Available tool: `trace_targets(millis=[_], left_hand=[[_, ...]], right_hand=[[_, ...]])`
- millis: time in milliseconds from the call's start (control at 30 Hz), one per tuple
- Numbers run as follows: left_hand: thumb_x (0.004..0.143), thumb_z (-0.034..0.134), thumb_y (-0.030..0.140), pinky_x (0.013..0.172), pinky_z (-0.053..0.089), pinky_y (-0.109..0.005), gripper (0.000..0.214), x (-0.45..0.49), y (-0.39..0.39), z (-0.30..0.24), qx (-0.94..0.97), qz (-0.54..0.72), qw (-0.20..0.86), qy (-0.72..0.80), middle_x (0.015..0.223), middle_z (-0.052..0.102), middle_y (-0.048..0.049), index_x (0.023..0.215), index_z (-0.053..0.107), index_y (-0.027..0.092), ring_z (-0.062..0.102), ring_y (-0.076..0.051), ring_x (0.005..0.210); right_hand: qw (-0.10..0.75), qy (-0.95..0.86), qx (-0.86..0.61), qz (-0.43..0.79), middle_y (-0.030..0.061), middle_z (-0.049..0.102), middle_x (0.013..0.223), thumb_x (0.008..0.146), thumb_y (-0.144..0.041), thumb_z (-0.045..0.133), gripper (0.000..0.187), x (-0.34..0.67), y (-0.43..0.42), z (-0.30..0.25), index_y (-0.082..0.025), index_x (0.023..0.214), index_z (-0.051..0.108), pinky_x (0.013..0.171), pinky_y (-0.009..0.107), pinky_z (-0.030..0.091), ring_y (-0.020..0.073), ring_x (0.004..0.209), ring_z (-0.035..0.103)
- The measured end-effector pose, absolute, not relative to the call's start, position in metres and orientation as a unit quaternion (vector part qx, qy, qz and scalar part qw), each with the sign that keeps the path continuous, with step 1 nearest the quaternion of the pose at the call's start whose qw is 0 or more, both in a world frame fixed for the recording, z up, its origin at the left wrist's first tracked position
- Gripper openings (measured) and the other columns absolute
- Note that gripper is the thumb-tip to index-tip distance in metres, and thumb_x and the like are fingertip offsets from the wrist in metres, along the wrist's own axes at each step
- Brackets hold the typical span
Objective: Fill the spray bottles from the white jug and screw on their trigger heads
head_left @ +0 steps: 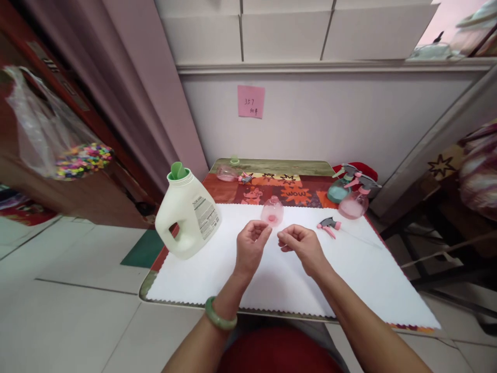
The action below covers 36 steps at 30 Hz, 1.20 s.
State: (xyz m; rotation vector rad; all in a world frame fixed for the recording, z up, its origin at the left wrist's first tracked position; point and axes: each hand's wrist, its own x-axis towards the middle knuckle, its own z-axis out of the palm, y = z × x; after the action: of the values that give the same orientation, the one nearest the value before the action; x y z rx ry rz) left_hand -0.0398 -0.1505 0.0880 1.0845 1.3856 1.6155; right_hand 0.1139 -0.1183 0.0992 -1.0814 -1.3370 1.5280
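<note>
A clear pink bottle (276, 209) without a spray head stands upright on the white cloth (287, 290), just beyond my hands. My left hand (251, 245), with a green bangle on its wrist, is closed in a pinch close to the bottle's lower front. My right hand (304, 246) is pinched too, a short gap away to the right. Whatever either hand holds, if anything, is too small to make out. Right of them lies a grey and pink trigger spray head (330, 225), its thin tube stretching right. To the left stands a large cream jug (182, 207) with a green cap.
At the right edge stand a teal spray bottle (338, 191) and a pink spray bottle (354, 206). Another pink bottle (225, 174) lies at the back left, beside a spray head (244, 178) and a green ring-like piece (234, 160). A wall rises behind the table.
</note>
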Motion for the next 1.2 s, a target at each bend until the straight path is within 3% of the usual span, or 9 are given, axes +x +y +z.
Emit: trace_targets(millis=[133, 300, 467, 700, 833, 933, 1000, 1100, 1200], left_hand=[[0.086, 0.068, 0.045, 0.068, 0.052, -0.034, 0.027, -0.043, -0.178, 0.111, 0.418, 0.634, 0.437, 0.482, 0.074, 0.067, -0.0017, 0.096, 0.071, 0.02, 0.062, -0.017, 0.067], [0.07, 0.084, 0.034, 0.064, 0.049, -0.029, 0.024, -0.05, -0.186, 0.12, 0.358, 0.662, 0.492, 0.438, 0.072, 0.068, 0.0002, 0.085, 0.071, 0.02, 0.061, -0.014, 0.064], [0.069, 0.082, 0.035, 0.056, 0.044, -0.026, 0.024, -0.062, -0.193, 0.119, 0.336, 0.645, 0.529, 0.438, 0.061, 0.062, 0.0017, 0.07, 0.065, 0.018, 0.054, -0.011, 0.054], [0.063, 0.084, 0.037, 0.048, 0.041, -0.027, 0.03, -0.093, -0.212, 0.116, 0.339, 0.571, 0.562, 0.493, 0.057, 0.062, -0.0039, 0.063, 0.064, 0.015, 0.056, -0.015, 0.048], [0.072, 0.079, 0.044, 0.049, 0.044, -0.029, 0.034, -0.113, -0.225, 0.11, 0.341, 0.603, 0.45, 0.563, 0.055, 0.058, -0.0025, 0.063, 0.062, 0.017, 0.054, -0.015, 0.049], [0.083, 0.069, 0.047, 0.073, 0.051, -0.031, 0.029, -0.139, -0.235, 0.11, 0.299, 0.684, 0.246, 0.618, 0.071, 0.06, -0.0015, 0.075, 0.058, 0.021, 0.058, -0.016, 0.071], [0.08, 0.074, 0.043, 0.092, 0.048, -0.033, 0.03, -0.16, -0.238, 0.109, 0.261, 0.717, 0.116, 0.636, 0.099, 0.063, -0.0044, 0.096, 0.058, 0.023, 0.059, -0.019, 0.099], [0.068, 0.084, 0.039, 0.103, 0.043, -0.035, 0.064, -0.193, -0.233, 0.099, 0.245, 0.692, 0.006, 0.679, 0.133, 0.054, -0.009, 0.122, 0.051, 0.025, 0.051, -0.024, 0.124], [0.061, 0.086, 0.038, 0.095, 0.047, -0.036, 0.063, -0.219, -0.219, 0.079, 0.263, 0.644, 0.029, 0.718, 0.12, 0.064, -0.009, 0.115, 0.059, 0.022, 0.061, -0.025, 0.11]], right_hand=[[0.397, -0.449, -0.369, 0.711, 0.0009, 0.068, 0.064, 0.067, -0.05, 0.086, 0.038, 0.085, -0.127, 0.109, -0.019, 0.067, 0.064, 0.064, 0.03, 0.052, 0.0156, 0.063, 0.064], [0.34, -0.402, -0.34, 0.779, -0.0022, 0.064, 0.06, 0.062, -0.044, 0.091, 0.041, 0.075, -0.131, 0.111, -0.019, 0.063, 0.058, 0.064, 0.029, 0.051, 0.0139, 0.061, 0.062], [0.296, -0.405, -0.311, 0.807, -0.0004, 0.067, 0.064, 0.062, -0.046, 0.091, 0.046, 0.071, -0.138, 0.105, -0.019, 0.063, 0.055, 0.066, 0.029, 0.051, 0.0145, 0.064, 0.064], [0.217, -0.467, -0.284, 0.809, 0.0014, 0.071, 0.065, 0.063, -0.039, 0.092, 0.041, 0.055, -0.145, 0.091, -0.018, 0.066, 0.057, 0.07, 0.032, 0.052, 0.0174, 0.066, 0.07], [0.178, -0.519, -0.279, 0.788, 0.0022, 0.072, 0.066, 0.06, -0.042, 0.092, 0.037, 0.035, -0.143, 0.084, -0.017, 0.07, 0.066, 0.069, 0.031, 0.053, 0.016, 0.064, 0.068], [0.215, -0.53, -0.317, 0.756, 0.0036, 0.071, 0.068, 0.07, -0.053, 0.083, 0.039, 0.018, -0.136, 0.074, -0.016, 0.076, 0.073, 0.067, 0.031, 0.054, 0.0142, 0.062, 0.065], [0.277, -0.51, -0.356, 0.733, 0.0042, 0.072, 0.073, 0.075, -0.056, 0.077, 0.04, 0.006, -0.131, 0.065, -0.017, 0.086, 0.076, 0.066, 0.03, 0.055, 0.0147, 0.066, 0.065], [0.348, -0.473, -0.408, 0.699, 0.0044, 0.073, 0.085, 0.077, -0.051, 0.076, 0.038, -0.008, -0.125, 0.05, -0.021, 0.101, 0.072, 0.065, 0.03, 0.056, 0.0156, 0.07, 0.067], [0.361, -0.479, -0.427, 0.677, 0.005, 0.073, 0.094, 0.077, -0.047, 0.076, 0.039, -0.019, -0.12, 0.036, -0.022, 0.106, 0.067, 0.066, 0.031, 0.056, 0.0167, 0.073, 0.069]])
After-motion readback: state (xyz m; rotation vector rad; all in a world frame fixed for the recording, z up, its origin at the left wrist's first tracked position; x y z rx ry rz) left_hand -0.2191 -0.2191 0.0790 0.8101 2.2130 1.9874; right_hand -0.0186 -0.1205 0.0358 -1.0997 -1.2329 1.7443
